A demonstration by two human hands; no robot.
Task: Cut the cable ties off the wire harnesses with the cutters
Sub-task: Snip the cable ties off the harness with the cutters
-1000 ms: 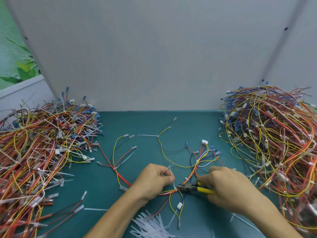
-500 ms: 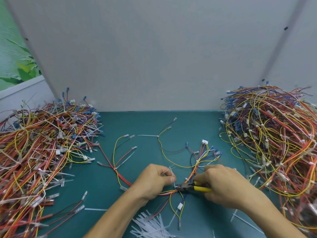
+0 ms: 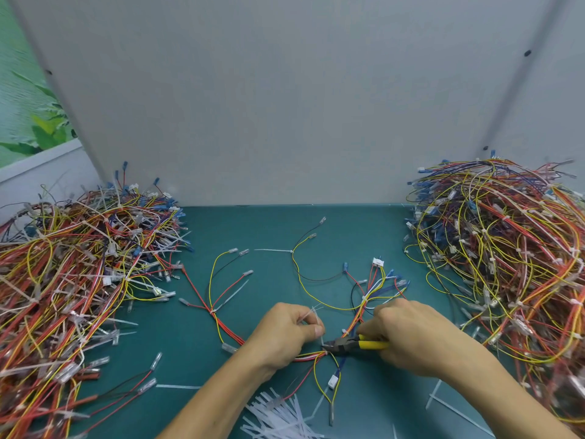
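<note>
Left hand (image 3: 285,334) pinches white plastic cable tie (image 3: 316,313) taut, exposing its loop to yellow-handled steel cutters (image 3: 354,344) gripped by right hand (image 3: 414,340).

The left hand (image 3: 285,332) shows low in the middle of the frame; the right hand (image 3: 411,337) is just to its right; both are bare; the left forearm (image 3: 218,400) and the right forearm (image 3: 506,397) are bare too, long and smooth, and run off the bottom edge; one thumbnail (image 3: 318,329) shows on the left hand.
</note>
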